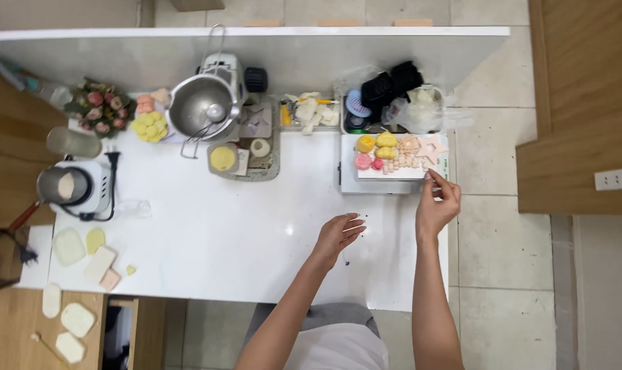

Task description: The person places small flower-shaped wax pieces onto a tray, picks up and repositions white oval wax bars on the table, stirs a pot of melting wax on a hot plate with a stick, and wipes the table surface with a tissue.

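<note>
My right hand is raised at the near right corner of a white tray, its fingertips pinched at the tray's edge; whether it holds a small piece I cannot tell. On the tray lie yellow, pink and pale peach moulded shapes, some like flowers and a star. My left hand hovers over the white table with fingers spread and nothing in it.
A stand mixer with a steel bowl stands at the back, with a grey tray of small items beside it. A scale with a cup sits left, next to flowers. Pale soap-like bars lie at the left. Bags and containers crowd behind the white tray.
</note>
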